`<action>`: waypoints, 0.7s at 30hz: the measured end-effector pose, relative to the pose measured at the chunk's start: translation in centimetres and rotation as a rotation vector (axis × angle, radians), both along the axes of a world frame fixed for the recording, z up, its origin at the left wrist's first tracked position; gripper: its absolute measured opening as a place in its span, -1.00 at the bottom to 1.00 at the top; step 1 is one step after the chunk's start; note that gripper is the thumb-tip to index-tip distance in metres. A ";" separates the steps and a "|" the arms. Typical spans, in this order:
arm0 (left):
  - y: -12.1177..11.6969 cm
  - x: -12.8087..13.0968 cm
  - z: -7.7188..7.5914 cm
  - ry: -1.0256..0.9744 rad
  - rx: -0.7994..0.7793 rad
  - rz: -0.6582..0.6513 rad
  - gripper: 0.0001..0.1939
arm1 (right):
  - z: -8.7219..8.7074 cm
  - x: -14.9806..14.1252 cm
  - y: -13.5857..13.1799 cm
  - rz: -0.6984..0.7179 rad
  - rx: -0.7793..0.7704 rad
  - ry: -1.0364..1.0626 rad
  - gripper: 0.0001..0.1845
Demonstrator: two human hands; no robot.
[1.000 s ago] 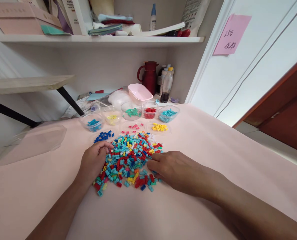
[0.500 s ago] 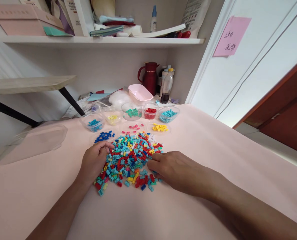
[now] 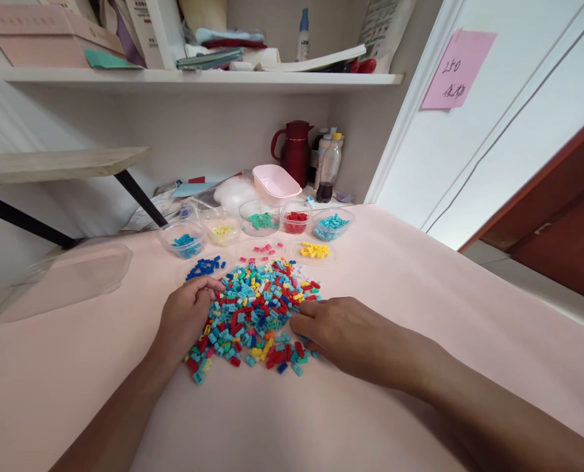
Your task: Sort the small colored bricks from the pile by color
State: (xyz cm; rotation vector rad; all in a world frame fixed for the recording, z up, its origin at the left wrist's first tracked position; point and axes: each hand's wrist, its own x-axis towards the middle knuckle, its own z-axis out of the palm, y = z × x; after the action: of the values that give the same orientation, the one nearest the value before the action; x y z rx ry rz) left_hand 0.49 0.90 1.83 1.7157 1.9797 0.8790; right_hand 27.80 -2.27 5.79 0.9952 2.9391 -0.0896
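Note:
A mixed pile of small toy building bricks [image 3: 257,308] lies on the pink tabletop, in light blue, red, yellow, green, dark blue and other colours. At the pile's left edge rests my left hand [image 3: 188,314], its fingers curled in; whatever it may hold is hidden. My right hand [image 3: 333,328] reaches into the pile's right side, fingers bent together and partly hidden, so any brick between them does not show. Just behind the pile are dark blue bricks [image 3: 206,267], pink bricks [image 3: 267,249] and yellow bricks [image 3: 315,250] in shallow clear trays.
Clear tubs hold blue bricks [image 3: 186,245], pale yellow bricks [image 3: 221,231], green bricks [image 3: 261,221], red bricks [image 3: 296,221] and light blue bricks [image 3: 331,226]. Behind stand a pink basin [image 3: 276,183], a dark red jug [image 3: 295,154] and bottles [image 3: 329,167]. A clear lid [image 3: 75,278] lies left.
Both hands stay in nearly the same places at the pile, and the bricks look the same. The camera view has shifted very slightly.

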 end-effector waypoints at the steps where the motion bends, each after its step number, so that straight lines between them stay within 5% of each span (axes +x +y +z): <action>1: 0.0 0.0 0.0 -0.004 -0.002 0.001 -0.63 | 0.0 0.0 0.0 0.001 -0.002 0.001 -0.88; 21: -0.1 0.2 0.2 -0.014 0.018 0.014 -0.66 | -0.4 0.0 -0.2 -0.012 0.017 0.020 -0.94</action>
State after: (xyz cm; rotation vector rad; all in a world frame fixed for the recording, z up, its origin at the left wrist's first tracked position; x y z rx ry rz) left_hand 0.67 0.75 1.99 1.7027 1.9834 0.9143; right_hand 27.78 -2.48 5.40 1.0208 2.9565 -0.0752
